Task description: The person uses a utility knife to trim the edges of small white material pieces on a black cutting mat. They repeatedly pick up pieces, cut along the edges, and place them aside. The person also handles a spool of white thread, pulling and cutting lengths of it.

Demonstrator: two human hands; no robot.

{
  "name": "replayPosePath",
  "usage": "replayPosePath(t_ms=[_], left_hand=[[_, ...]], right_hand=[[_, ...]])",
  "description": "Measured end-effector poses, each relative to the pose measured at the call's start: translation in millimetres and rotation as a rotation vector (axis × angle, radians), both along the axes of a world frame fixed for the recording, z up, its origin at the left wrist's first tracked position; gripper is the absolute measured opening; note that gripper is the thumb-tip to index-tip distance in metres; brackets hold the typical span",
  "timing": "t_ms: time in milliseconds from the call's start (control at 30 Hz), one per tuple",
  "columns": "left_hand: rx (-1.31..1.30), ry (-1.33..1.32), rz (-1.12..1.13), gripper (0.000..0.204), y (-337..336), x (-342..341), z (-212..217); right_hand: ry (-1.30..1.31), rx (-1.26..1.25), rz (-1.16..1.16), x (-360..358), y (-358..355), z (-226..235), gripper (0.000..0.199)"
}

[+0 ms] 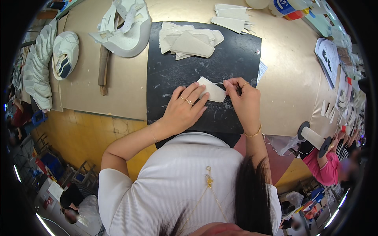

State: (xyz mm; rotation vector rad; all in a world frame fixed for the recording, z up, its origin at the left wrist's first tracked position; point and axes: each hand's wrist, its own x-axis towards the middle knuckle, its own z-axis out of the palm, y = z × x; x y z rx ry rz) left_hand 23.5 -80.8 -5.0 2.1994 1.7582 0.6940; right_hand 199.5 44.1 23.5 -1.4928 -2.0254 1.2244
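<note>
Taking the black rectangular cutting mat (232,59) lying on the tan workbench (291,70) as the landmark, a row of stacked pale quilted shoe-upper pieces (37,65) is running along the bench edge well to the left of the mat, and a white shoe upper with a dark blue inner patch (65,53) is sitting just beside that row. Closer to the mat, a wooden-handled tool (103,69) is lying lengthwise under a large white partly assembled shoe upper (128,27), which is resting just left of the mat's upper corner. On the mat's near half, the left hand (184,110) is lying flat with its fingers spread, the fingertips pressing down on the left edge of a small cream rounded leather piece (212,90); it is pinning the piece rather than closing around it. The right hand (245,102) is pinching the right end of the same piece between thumb and forefinger, the other fingers curled in. On the mat's far half, a loose pile of cream cut leather pieces (191,41) is lying, and beyond the mat's top right corner a second small stack of pale pointed pieces (232,19) is resting on the bench. Right of the mat, near the bench's front edge, a white spool with black end discs (315,138) is lying.
</note>
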Motion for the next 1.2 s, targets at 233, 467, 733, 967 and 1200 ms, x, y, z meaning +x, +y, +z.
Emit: replayPosePath(t_ms=[233,467,733,967,1200], left_hand=[[-0.019,-0.003,0.000,0.048,-2,0,-4],[-0.053,0.017,0.024,0.048,-6,3,-3],[-0.063,0.058,0.035,0.049,-8,4,-5],[-0.069,0.052,0.030,0.050,-7,2,-7],[-0.083,0.046,0.025,0.051,-8,2,-5]], right_hand=[[0.095,-0.080,-0.062,-18,-18,-13,0.024],[0.011,0.024,-0.080,-24,-24,-23,0.024],[-0.038,0.078,-0.059,-25,-24,-24,0.021],[-0.024,0.080,-0.067,-26,-23,-25,0.020],[-0.054,0.107,-0.075,-28,-25,-25,0.020]])
